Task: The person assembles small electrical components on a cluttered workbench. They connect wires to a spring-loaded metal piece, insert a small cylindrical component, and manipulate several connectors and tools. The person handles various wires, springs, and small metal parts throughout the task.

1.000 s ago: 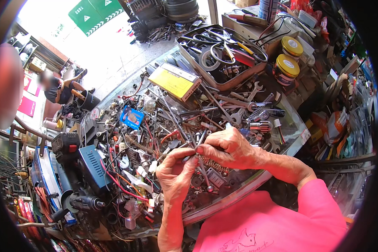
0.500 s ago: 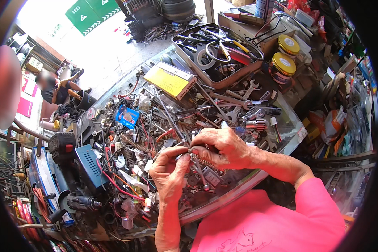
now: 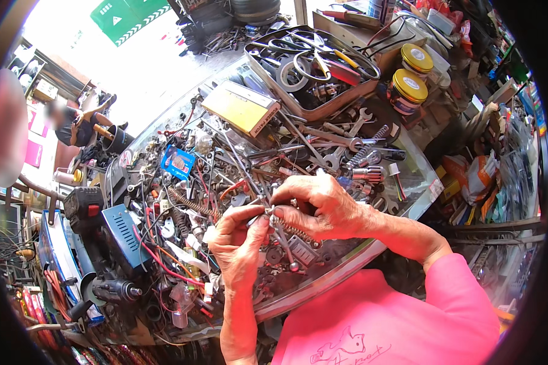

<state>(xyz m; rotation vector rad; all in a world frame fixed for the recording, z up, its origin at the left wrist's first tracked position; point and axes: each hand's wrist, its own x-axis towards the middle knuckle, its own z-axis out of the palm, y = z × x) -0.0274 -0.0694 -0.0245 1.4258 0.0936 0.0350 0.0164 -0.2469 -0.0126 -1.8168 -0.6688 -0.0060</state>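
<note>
While the cluttered glass counter (image 3: 402, 188) spreads beneath the fingers, the right hand (image 3: 323, 207) and left hand (image 3: 240, 243) pinch one small metal part (image 3: 268, 212) between their fingertips, above a coil spring (image 3: 295, 231).

You have one view only, worn on your head and looking steeply down and forward over the glass tabletop (image 3: 408, 182) strewn with metal tools. It sits close: your left hand (image 3: 240, 243) and right hand (image 3: 323, 204) meet near the middle of the picture, and your forearms enter from the lower edge. The wide fisheye lens bends the tabletop's edge and darkens the corners. At the upper left it faces out to a bright pavement (image 3: 146, 67).
</note>
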